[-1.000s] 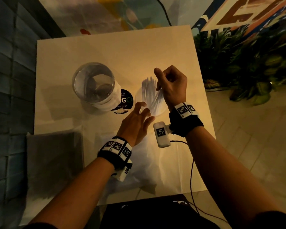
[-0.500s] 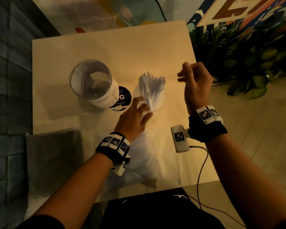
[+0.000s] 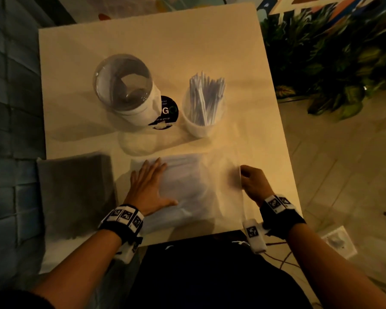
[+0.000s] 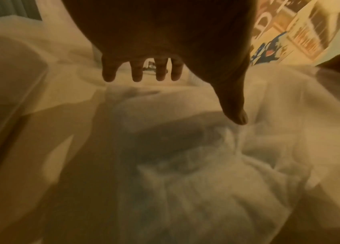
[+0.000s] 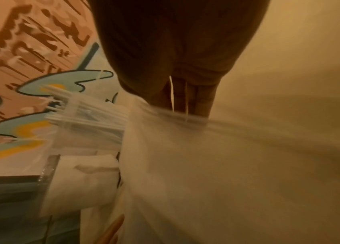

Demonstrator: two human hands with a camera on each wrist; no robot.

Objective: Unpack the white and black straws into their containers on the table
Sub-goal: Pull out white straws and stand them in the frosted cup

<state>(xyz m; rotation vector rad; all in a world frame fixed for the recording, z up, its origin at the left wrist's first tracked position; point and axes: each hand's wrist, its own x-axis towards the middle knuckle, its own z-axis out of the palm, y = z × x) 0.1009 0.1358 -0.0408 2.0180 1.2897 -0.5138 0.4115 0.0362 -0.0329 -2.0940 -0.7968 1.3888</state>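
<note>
White straws (image 3: 206, 101) standing in cup (image 3: 200, 128) at 1 o'clock; clear jar (image 3: 125, 85) at 11 apparently empty (black straws unseen). Left hand (image 3: 151, 188) flat on plastic bag (image 3: 187, 190); right hand (image 3: 252, 186) pinching its open edge.

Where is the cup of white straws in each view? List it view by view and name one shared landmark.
Head: the cup of white straws stands upright at centre, right of the clear container.
Left wrist: not clearly visible; the left hand blocks the far table.
Right wrist: at centre left, blurred, the cup of white straws lies left of the right hand.
Shared landmark: the clear plastic bag under both hands.
</note>
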